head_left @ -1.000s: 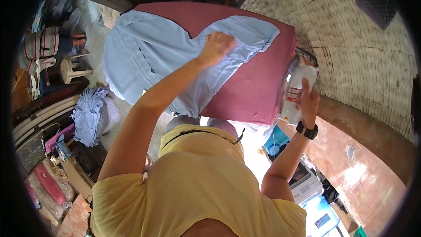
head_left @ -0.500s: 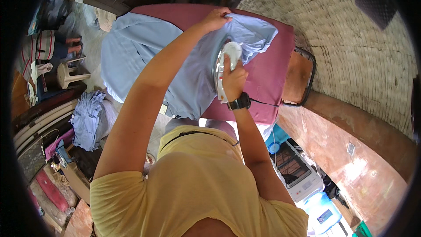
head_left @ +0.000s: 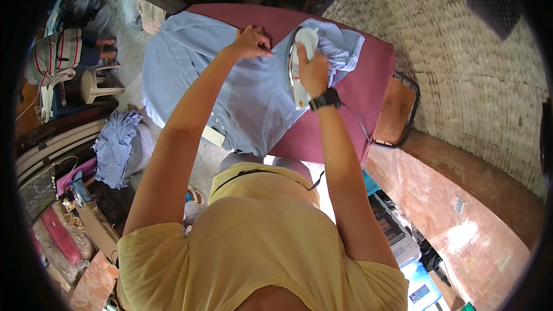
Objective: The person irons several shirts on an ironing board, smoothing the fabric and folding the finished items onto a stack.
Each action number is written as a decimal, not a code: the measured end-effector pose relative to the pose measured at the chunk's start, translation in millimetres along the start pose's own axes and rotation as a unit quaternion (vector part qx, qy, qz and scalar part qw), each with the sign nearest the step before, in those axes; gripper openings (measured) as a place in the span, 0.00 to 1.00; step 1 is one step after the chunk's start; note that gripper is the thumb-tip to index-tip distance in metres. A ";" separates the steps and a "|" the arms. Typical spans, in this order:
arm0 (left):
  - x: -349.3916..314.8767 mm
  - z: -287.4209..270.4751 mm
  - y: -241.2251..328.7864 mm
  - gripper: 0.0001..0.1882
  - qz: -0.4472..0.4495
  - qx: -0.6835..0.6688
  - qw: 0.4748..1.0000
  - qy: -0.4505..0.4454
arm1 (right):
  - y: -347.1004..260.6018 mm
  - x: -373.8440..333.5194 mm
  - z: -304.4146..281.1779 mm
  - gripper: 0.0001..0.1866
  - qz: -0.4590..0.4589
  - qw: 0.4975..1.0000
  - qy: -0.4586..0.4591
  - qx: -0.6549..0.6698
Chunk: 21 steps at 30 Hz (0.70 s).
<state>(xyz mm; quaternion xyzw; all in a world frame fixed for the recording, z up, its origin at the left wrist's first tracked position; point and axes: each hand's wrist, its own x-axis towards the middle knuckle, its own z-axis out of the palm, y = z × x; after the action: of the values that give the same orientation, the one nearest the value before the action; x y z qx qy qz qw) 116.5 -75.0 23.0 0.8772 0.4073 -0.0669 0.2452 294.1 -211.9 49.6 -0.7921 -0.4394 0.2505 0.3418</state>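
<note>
A light blue shirt [head_left: 242, 98] is spread over a maroon-covered ironing board [head_left: 351, 109], its rumpled sleeve [head_left: 345, 46] bunched toward the right end. My right hand [head_left: 314, 75], with a dark watch on the wrist, is wrapped round the handle of a white clothes iron [head_left: 307, 37]. The iron rests on the sleeve, its tip pointing away from me. To the left of it, my left hand [head_left: 252, 43] lies on the shirt near the board's far edge, fingers loosely bent and apart, holding nothing. A dark cord [head_left: 360, 121] trails from the iron across the board.
A metal frame [head_left: 412, 109] extends from the board's right end, beside a stone-faced wall ledge [head_left: 449, 167]. Crumpled blue garments [head_left: 118, 144] hang at left, near a plastic stool [head_left: 98, 83]. Another person's feet [head_left: 106, 49] show at far left. A blue water container [head_left: 423, 288] stands lower right.
My left hand has let go of the sleeve and moved left and slightly nearer onto the shirt. The iron in my right hand has slid away from me, further up the sleeve.
</note>
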 end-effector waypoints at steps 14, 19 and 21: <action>21.4 45.3 -38.1 0.13 0.111 -0.153 0.958 0.218 | -25.4 41.9 31.5 0.33 -0.057 0.998 -0.028 -0.008; 20.2 44.9 -49.3 0.06 0.112 -0.209 0.956 0.172 | -21.3 -32.0 9.9 0.31 -0.088 0.992 -0.074 0.059; 23.6 44.0 -43.2 0.09 0.106 -0.214 0.956 0.171 | -15.0 -26.7 7.7 0.31 -0.079 0.994 -0.075 0.001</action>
<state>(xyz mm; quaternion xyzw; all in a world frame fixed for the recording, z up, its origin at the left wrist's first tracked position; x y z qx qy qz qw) 103.4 -56.5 -39.0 0.8408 0.3526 0.1989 0.3594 267.8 -226.9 58.7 -0.7333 -0.5248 0.2816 0.3279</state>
